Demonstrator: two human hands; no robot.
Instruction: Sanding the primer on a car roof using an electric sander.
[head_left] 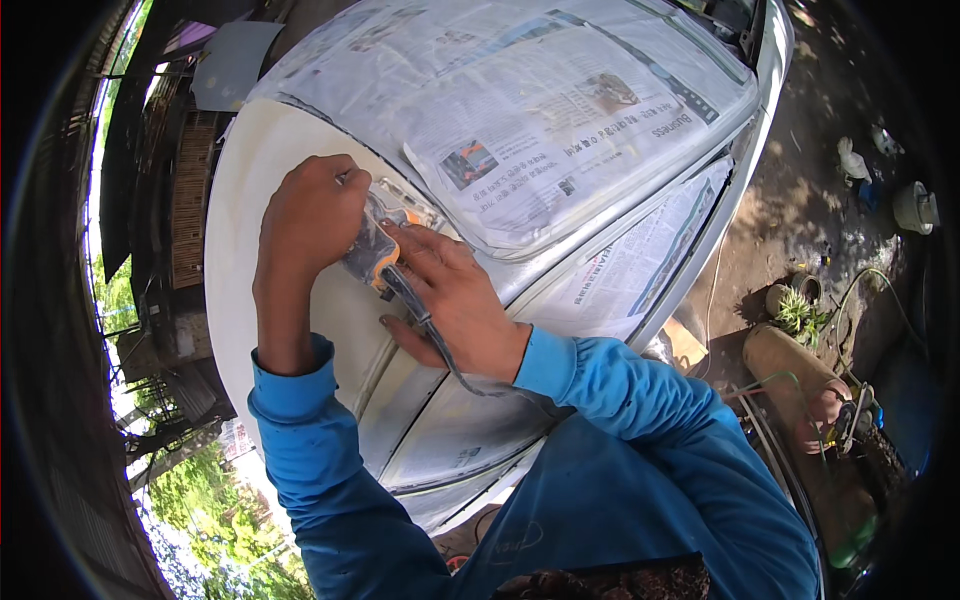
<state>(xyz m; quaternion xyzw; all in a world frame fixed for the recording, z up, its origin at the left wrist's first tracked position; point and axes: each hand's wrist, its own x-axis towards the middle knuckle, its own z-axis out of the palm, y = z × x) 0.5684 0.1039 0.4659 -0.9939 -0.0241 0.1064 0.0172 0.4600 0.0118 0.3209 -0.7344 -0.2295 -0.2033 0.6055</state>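
Positioned at centre-left: corded power tool point(368, 250) with dark body and orange parts, set on the cream-white panel point(235, 250) of a vehicle, just beside the edge of the papered area. Closed around the upper end of the power tool: left hand point(308, 215), with fingers curled tightly inward and wrist bent. Laid over the opposite side of the power tool: right hand point(458, 295), partly open, with fingers bent onto the body and thumb spread apart toward the panel; full grip or mere contact, cannot tell. Routed from the power tool across the right hand and beneath the wrist: dark cable point(450, 362). Covered with newspaper point(545, 125): large upper surface of the vehicle, with further printed sheets point(640, 262) along the side. Visible on the ground at right: tan cylinder point(785, 362), green plant point(797, 313) just beyond, and pale bucket point(912, 208) farther off. Worn on both arms: blue sleeves point(635, 385).
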